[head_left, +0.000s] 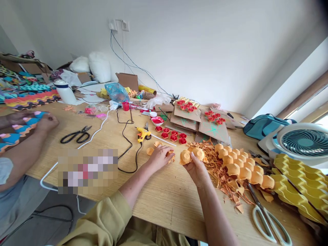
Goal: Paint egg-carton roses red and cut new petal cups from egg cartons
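My right hand (196, 169) is closed around a small strip of orange egg-carton cups (191, 155), held just above the wooden table (164, 194). My left hand (159, 157) lies on the table with its fingers curled over a small orange carton piece (171, 156). Two more orange cut pieces (150, 150) lie just left of that hand. A large orange egg carton (243, 169) and a heap of orange scraps (217, 167) sit right of my right hand.
White-handled scissors (269, 218) lie front right, black scissors (77, 135) at left. A yellow glue gun (142, 134) with a black cord, red paper roses (171, 135), cardboard sheets (214, 130), yellow cartons (299, 184) and a fan (302, 141) surround the work area. Another person's arm (28, 143) rests at left.
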### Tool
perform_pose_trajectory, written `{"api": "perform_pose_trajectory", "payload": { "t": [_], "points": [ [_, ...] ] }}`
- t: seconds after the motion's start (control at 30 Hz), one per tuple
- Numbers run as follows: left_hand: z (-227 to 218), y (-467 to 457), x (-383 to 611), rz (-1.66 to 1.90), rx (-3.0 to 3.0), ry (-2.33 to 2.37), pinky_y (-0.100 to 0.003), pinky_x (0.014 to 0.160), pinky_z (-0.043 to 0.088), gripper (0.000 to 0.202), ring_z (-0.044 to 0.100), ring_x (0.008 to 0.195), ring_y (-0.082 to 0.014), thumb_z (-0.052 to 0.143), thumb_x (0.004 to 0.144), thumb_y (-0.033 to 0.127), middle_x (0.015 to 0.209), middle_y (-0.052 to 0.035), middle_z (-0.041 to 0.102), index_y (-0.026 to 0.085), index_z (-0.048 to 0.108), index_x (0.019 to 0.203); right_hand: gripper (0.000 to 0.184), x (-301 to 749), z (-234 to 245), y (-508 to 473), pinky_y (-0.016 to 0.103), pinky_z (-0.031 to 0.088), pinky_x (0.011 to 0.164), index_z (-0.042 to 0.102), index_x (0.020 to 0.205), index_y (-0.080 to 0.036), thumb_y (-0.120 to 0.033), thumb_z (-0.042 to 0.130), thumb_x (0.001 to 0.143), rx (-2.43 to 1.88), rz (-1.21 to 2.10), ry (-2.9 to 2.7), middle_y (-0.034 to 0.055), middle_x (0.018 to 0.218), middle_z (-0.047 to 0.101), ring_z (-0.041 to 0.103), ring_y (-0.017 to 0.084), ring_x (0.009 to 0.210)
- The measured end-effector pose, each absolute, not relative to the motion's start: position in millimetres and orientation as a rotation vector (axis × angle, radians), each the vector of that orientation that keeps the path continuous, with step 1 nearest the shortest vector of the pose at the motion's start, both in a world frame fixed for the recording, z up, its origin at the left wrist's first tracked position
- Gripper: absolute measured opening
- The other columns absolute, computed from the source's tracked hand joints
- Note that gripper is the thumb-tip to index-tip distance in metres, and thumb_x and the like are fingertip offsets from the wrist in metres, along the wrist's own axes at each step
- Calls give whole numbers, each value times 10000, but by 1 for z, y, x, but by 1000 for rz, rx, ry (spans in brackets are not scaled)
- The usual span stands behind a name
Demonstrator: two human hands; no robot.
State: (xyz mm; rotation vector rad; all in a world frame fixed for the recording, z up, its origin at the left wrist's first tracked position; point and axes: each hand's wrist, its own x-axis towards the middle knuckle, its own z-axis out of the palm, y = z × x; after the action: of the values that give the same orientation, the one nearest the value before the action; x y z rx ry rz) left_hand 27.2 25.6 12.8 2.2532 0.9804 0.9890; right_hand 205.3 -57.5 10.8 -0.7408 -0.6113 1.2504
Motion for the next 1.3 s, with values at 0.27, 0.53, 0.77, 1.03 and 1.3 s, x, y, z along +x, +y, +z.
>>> {"api": "perform_pose_trajectory", "payload": {
  "t": [0.27,0.53,0.77,1.03,1.3],
  "points": [
    [12,23,27,901,2222,1013,-334,917,533,269,709,997,-233,511,1011,295,1092,-104,776,175,722,1127,419,208,13,-57,340,623,891,744,1052,-254,-387,937,704,-752,1342,-570,28,1096,796,738,207,1032],
    [-3,26,30,830,2225,1000,-389,940,547,270,720,1017,-267,511,998,288,1092,-117,786,182,736,1102,429,207,14,-57,367,619,899,738,1041,-254,-390,943,689,-747,1330,-574,32,1101,789,732,213,1035],
    [13,16,31,1088,2147,954,-479,1105,460,342,628,1237,-305,526,991,318,1298,-158,696,186,657,1277,402,198,10,-57,358,609,899,727,1089,-270,-465,872,769,-767,1238,-631,28,1122,781,724,215,1056],
    [34,-9,35,1046,1796,630,-364,939,527,538,655,1143,-281,733,870,536,1192,-117,708,200,635,1279,431,192,-3,-61,457,530,1047,770,1025,-238,-526,878,724,-1038,1137,-931,78,1029,794,698,303,1114],
    [37,-4,33,1070,1582,568,-308,813,526,632,646,991,-228,871,737,502,1158,-99,648,201,632,1238,639,209,13,-62,432,566,966,701,1190,-281,-632,875,685,-884,1176,-1027,97,1268,721,669,299,1152]
  ]
}}
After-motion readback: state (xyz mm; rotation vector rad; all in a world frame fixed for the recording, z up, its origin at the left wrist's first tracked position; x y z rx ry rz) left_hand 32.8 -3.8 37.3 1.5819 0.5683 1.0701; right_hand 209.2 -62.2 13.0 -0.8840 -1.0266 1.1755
